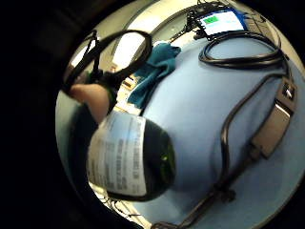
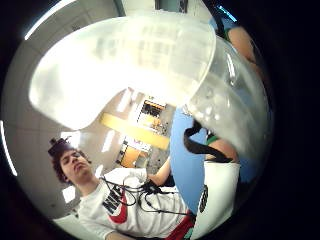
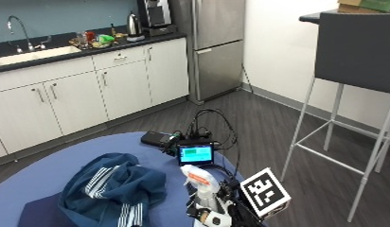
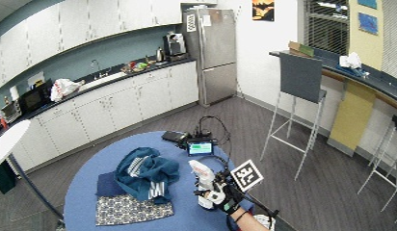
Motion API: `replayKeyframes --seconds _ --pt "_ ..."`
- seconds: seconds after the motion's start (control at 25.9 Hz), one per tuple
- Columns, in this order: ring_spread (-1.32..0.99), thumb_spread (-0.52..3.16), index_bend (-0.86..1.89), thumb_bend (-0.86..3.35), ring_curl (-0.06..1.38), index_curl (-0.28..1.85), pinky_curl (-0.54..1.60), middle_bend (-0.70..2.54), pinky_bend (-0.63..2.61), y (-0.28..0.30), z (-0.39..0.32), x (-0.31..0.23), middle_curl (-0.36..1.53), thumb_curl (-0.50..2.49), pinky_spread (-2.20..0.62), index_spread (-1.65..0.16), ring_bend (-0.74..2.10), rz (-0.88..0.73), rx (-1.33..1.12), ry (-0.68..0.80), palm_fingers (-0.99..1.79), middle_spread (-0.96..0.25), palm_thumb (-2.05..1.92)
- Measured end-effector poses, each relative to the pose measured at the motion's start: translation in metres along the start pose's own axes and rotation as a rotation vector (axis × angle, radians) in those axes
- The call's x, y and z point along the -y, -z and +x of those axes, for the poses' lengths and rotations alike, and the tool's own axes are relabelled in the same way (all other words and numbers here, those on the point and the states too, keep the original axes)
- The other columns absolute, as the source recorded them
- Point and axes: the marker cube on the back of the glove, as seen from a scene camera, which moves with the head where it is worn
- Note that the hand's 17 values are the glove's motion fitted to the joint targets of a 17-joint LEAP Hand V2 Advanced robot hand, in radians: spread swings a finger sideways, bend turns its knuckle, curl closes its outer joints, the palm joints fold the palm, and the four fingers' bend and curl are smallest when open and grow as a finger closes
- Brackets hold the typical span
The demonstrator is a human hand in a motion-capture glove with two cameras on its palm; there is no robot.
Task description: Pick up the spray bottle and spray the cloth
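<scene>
Round blue table (image 3: 50, 175) in a kitchenette w/ white cabinets (image 3: 88, 90) and a steel fridge (image 3: 217, 45) behind it. Gloved right hand (image 3: 214, 215) sits at the table's near edge, fingers wrapped round the spray bottle (image 3: 204, 191), which stands upright w/ its white trigger head on top and an orange label on the head; wide outside view shows the bottle (image 4: 203, 185) raised a little or resting at the table surface, can't tell which. Rumpled dark teal cloth (image 3: 113, 191) w/ white stripes lies beside the bottle on the table, near but not touching. In the wide view the cloth (image 4: 146, 172) lies partly over a patterned mat (image 4: 131, 209) and a dark blue folded piece (image 4: 107, 184). Farther across the table, a small screen (image 3: 195, 153) w/ a green-lit display, a black box (image 3: 156, 138) and a tangle of cables (image 3: 210, 125). Little-finger palm view: bottle body (image 1: 138, 160) fills the frame close to the palm, dark w/ a white printed label, teal cloth (image 1: 152, 71) beyond it on the blue top. Thumb-side palm view: translucent white bottle head (image 2: 130, 60) close up against the palm. Tall grey stool (image 3: 352, 71) stands on the floor, well apart from the table.
</scene>
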Motion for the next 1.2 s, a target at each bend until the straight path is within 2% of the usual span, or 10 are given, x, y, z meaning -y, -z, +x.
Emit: replayKeyframes --seconds 0.15,0.31,0.5,0.77,1.2 --pt "-0.11 0.88 0.11 0.19 0.36 0.20 0.28 0.37 0.53 -0.024 -0.009 0.015 0.37 0.38 -0.01 -0.30 0.53 -0.078 -0.065 -0.015 1.08 -0.11 0.89" --pt "-0.10 0.81 0.08 0.15 0.38 0.20 0.30 0.40 0.55 -0.054 -0.035 0.053 0.40 0.42 -0.04 -0.28 0.57 -0.266 -0.209 -0.035 1.16 -0.10 0.92" --pt "-0.10 0.76 0.09 0.11 0.40 0.21 0.31 0.42 0.57 -0.061 -0.054 0.096 0.42 0.45 -0.06 -0.26 0.61 -0.453 -0.401 -0.163 1.19 -0.10 0.94" --pt "-0.09 0.72 0.10 0.06 0.41 0.22 0.32 0.46 0.57 -0.062 -0.051 0.114 0.44 0.50 -0.08 -0.24 0.65 -0.542 -0.563 -0.321 1.22 -0.10 0.96" --pt "-0.10 0.68 0.11 -0.01 0.42 0.24 0.34 0.47 0.59 -0.061 -0.047 0.115 0.46 0.55 -0.08 -0.22 0.67 -0.592 -0.620 -0.357 1.21 -0.10 1.00"
